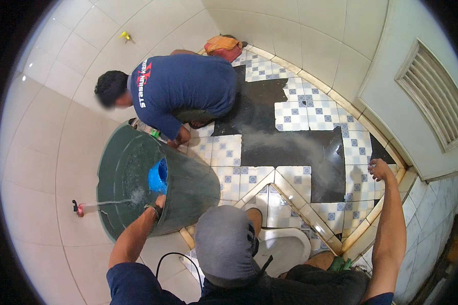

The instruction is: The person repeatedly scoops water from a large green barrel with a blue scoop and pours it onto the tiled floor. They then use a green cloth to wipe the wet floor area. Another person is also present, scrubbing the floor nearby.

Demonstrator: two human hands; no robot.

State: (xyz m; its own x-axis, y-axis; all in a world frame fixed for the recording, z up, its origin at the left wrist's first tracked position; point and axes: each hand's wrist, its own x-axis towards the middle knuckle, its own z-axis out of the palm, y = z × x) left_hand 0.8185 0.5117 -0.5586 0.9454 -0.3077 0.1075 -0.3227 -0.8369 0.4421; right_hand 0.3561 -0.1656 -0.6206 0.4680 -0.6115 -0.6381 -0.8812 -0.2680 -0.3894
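Observation:
My left hand (160, 201) reaches into a large dark green plastic tub (191, 183) and holds a blue plastic water dipper (157, 177) by its lower end, beside the inner wall. Water runs from a pink wall tap (80, 210) into the tub. Off to the right, my right hand (378, 169) is raised over the patterned floor tiles (357, 179), its fingers loosely apart and nothing in them. Between the tiles lies a dark, wet-looking bare floor patch (290, 146) with a greyish smear across it.
A co-worker (183, 84) squats beyond the tub, one hand near its base. An orange and red cloth bundle (224, 46) lies in the far corner. A raised tiled kerb (303, 209) borders a white squat toilet (284, 246) below. A yellow tap (125, 36) is on the left wall; a louvred door panel (433, 95) stands right.

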